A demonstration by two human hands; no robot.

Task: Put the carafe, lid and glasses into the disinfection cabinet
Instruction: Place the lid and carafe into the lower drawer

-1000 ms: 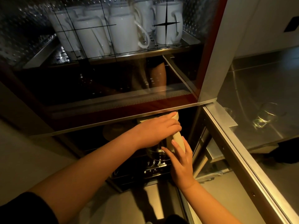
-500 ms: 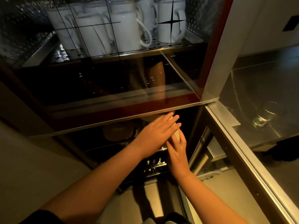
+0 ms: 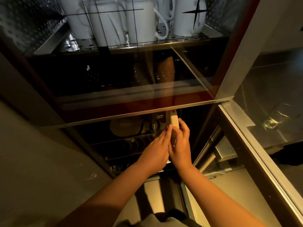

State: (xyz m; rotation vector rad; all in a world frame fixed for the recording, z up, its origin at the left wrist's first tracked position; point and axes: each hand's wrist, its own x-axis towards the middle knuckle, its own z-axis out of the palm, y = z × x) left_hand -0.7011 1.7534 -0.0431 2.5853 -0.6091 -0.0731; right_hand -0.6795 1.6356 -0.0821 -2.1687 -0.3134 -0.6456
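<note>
Reaching into the dark lower compartment of the glass-fronted disinfection cabinet [image 3: 114, 76], both hands meet: the right hand [image 3: 180, 145] curls round a pale, stiff, probably slick carafe handle [image 3: 174, 121], the left hand [image 3: 155, 151] lies flat alongside. The glass body seems fragile; the cabinet's metal sill just above leaves little headroom.

dim room, grey floor [image 3: 229, 190], perhaps tiled

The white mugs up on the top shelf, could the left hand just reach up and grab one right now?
Probably not. The white mugs stand behind the shut glass door of the upper part, so the glass blocks them. The left hand is also low down, at the open lower compartment.
</note>
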